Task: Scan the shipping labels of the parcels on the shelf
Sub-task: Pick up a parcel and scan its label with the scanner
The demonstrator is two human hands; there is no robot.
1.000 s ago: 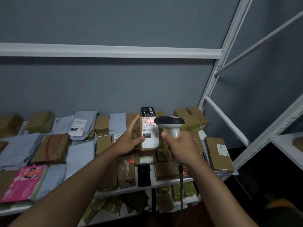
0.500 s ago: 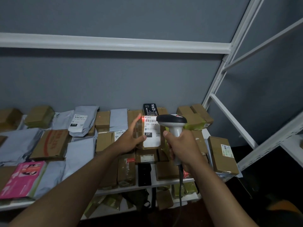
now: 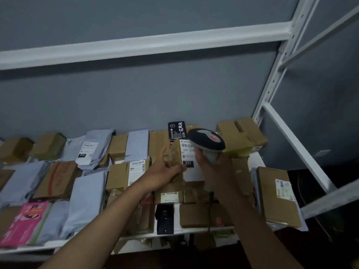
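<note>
1. The cardboard parcel (image 3: 177,162) stands tilted above the middle of the shelf (image 3: 194,231), its white shipping label (image 3: 189,160) marked 231 facing the person.
2. The left hand (image 3: 165,171) grips the parcel's left edge with curled fingers.
3. The right hand (image 3: 212,167) is wrapped around the handle of the barcode scanner (image 3: 206,141), just right of the label.
4. Cardboard boxes (image 3: 275,197) and grey mailer bags (image 3: 87,200) cover the shelf to both ends.
</note>
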